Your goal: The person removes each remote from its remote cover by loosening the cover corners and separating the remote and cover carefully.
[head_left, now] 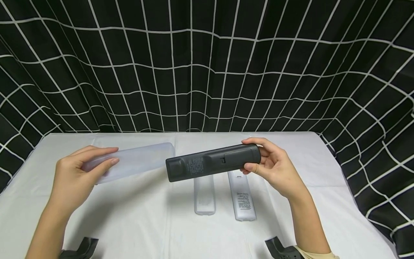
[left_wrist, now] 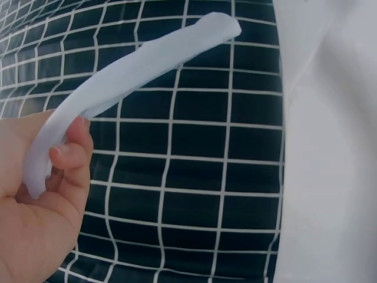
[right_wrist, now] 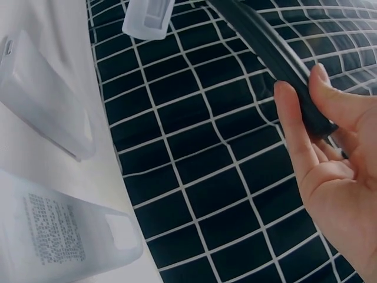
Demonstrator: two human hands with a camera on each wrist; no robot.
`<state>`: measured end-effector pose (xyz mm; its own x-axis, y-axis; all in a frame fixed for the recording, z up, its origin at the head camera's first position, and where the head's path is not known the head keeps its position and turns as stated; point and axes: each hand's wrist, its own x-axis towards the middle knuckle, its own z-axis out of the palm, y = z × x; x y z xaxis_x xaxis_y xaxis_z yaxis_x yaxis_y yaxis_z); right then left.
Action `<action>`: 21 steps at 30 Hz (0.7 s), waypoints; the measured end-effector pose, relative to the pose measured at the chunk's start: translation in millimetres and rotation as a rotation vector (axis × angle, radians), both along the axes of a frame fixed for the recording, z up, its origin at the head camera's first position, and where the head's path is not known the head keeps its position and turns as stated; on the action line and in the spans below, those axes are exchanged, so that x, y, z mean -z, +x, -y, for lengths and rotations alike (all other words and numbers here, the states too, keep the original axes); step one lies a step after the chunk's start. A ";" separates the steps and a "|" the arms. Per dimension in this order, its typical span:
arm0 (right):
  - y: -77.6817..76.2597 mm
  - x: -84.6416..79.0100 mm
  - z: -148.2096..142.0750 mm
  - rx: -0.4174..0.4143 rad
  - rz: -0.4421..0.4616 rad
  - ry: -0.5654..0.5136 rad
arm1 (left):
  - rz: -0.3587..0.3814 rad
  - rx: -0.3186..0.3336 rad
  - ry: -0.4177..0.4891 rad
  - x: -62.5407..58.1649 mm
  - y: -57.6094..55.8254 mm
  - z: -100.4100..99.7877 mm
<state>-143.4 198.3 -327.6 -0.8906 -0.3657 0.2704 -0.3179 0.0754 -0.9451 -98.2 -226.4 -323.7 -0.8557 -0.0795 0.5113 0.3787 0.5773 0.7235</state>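
Observation:
A translucent silicone remote cover [head_left: 139,162] is in my left hand [head_left: 72,176], gripped at its left end between thumb and fingers. The left wrist view has this cover [left_wrist: 147,65] edge-on, slightly bent, above the table. My right hand [head_left: 279,171] pinches the rounded end of a black remote control [head_left: 210,163], whose back with battery lid and small print faces up. Its other end points toward the cover, with a small gap between them in the head view. In the right wrist view the remote [right_wrist: 265,47] runs up and left from thumb and fingers.
Two pale remotes in translucent cases lie on the white-covered table [head_left: 129,230], a plain one [head_left: 205,198] and a printed one [head_left: 244,201], both partly hidden under the black remote. A black curtain with white grid lines [head_left: 207,72] encloses the back and sides.

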 end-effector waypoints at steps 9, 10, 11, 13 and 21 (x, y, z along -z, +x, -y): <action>-5.3 5.8 3.3 -0.050 -0.056 0.013 | -0.009 -0.027 -0.005 3.7 0.5 -1.8; -6.2 6.6 4.3 -0.053 -0.062 0.006 | -0.009 -0.031 -0.006 4.5 0.7 -1.9; -7.1 7.4 5.3 -0.058 -0.070 -0.002 | -0.009 -0.034 -0.010 5.4 1.0 -1.8; -8.5 8.7 7.6 -0.059 -0.081 -0.010 | -0.010 -0.038 -0.015 7.3 1.3 -1.6; -11.4 14.4 17.2 -0.024 -0.030 -0.031 | -0.005 -0.045 -0.017 12.3 3.9 -0.3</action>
